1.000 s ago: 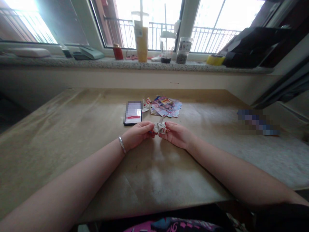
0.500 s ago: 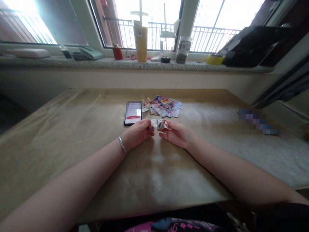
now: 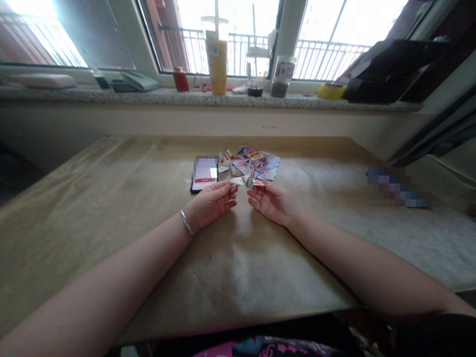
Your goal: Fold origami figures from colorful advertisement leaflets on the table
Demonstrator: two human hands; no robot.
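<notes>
Between my two hands is a small origami paper crane (image 3: 247, 181), folded from white paper with coloured print, its wings spread to either side. My left hand (image 3: 211, 202) pinches the left wing between thumb and fingers. The right wing is pinched by my right hand (image 3: 274, 202), with the lower fingers loosely curled. Just beyond my left hand lies a phone (image 3: 205, 173) with a lit screen. A second folded paper crane (image 3: 225, 161) stands right of the phone, beside a pile of printed colour paper sheets (image 3: 266, 163).
The table (image 3: 178, 277) has a brown, shiny cover. A blurred-out bluish item (image 3: 397, 187) lies far right. On the windowsill (image 3: 171, 99) stand a tall yellow drink cup (image 3: 218, 64), a clear cup (image 3: 256, 74), a small jar (image 3: 280, 79), yellow tape (image 3: 332, 91) and a black bag (image 3: 390, 72).
My hands have drawn slightly apart, and the crane's wings are now stretched out between them, with its pointed middle showing. The phone, second crane and paper pile are where they were.
</notes>
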